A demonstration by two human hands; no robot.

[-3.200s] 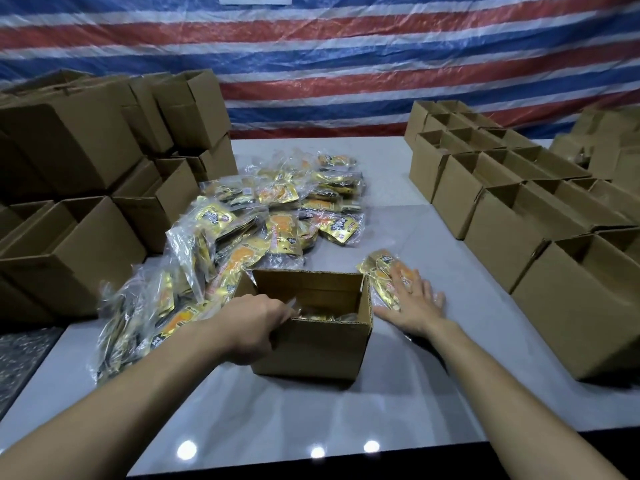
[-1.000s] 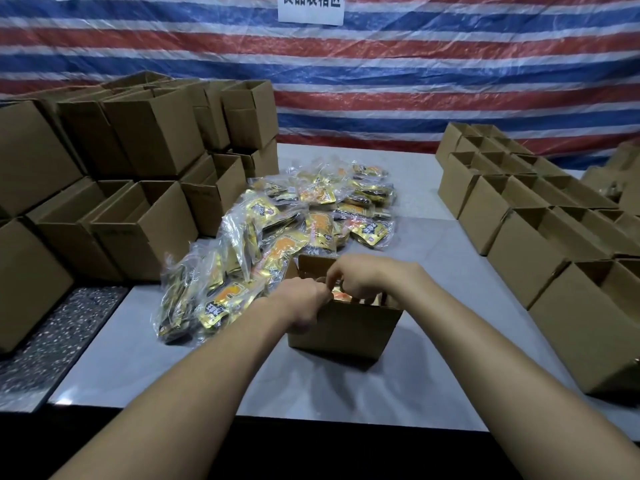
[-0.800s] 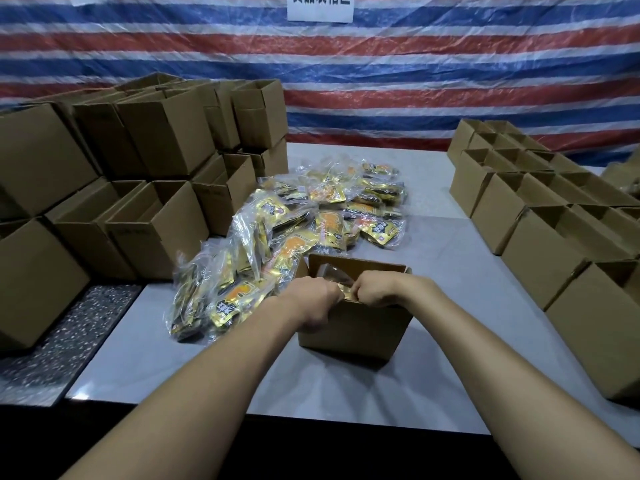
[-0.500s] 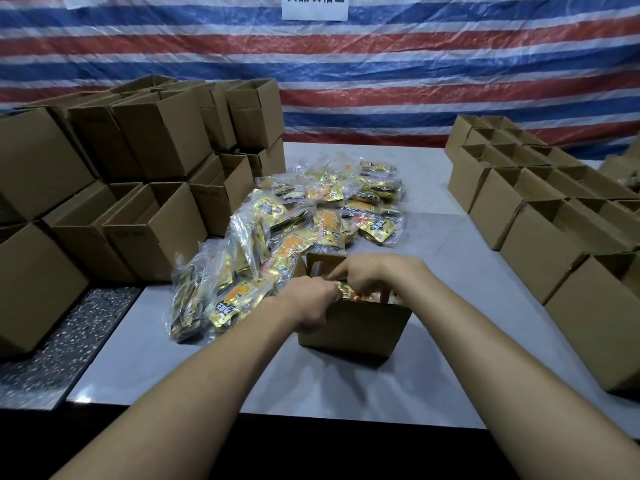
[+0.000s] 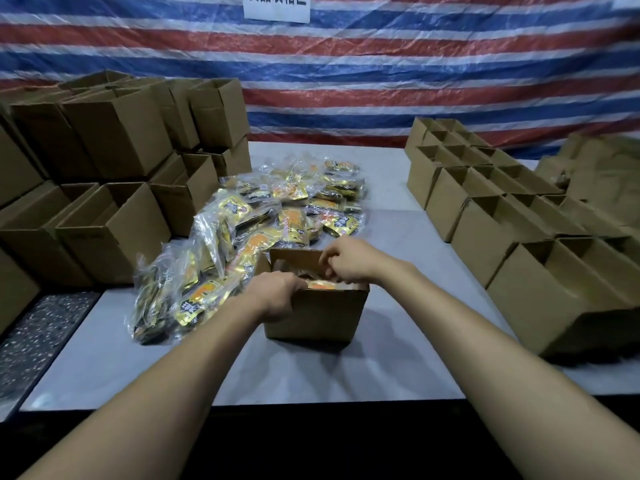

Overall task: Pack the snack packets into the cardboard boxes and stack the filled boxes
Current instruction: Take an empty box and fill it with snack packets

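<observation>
Left hand (image 5: pixel 277 296) was clamped on the near left corner of the open cardboard box (image 5: pixel 322 317), fingers curled over the rim. Just past it the right hand (image 5: pixel 348 264) sat over the box mouth with its fingers bent down into the opening. Honestly couldn't tell if it was pinching a packet or only pressing, since the fingertips were hidden. Right under that hand, inside the box, some orange-and-gold snack packets (image 5: pixel 320 285) showed at about rim height.

Out to the left of the left hand, a few clear bags (image 5: pixel 180 289) stuffed with more of the same lay in a heap, and the nearest one was right up against the box's left side. Beyond both hands was a spread of loose packets (image 5: pixel 294 202) on the grey counter (image 5: pixel 398 358).

Further left of the left hand were the stacked boxes (image 5: pixel 117 140), two layers high, with the lower ones open on top. Couldn't see what was in them. Well off to the right of the right hand stood rows of open boxes (image 5: pixel 491 233), packed side by side.

Way past everything hung a red, white and blue striped tarp (image 5: pixel 415 71) with a white sign (image 5: pixel 276 6) at the top, its lettering cut off. Off the counter's left edge there was a dark speckled surface (image 5: pixel 38 334).
</observation>
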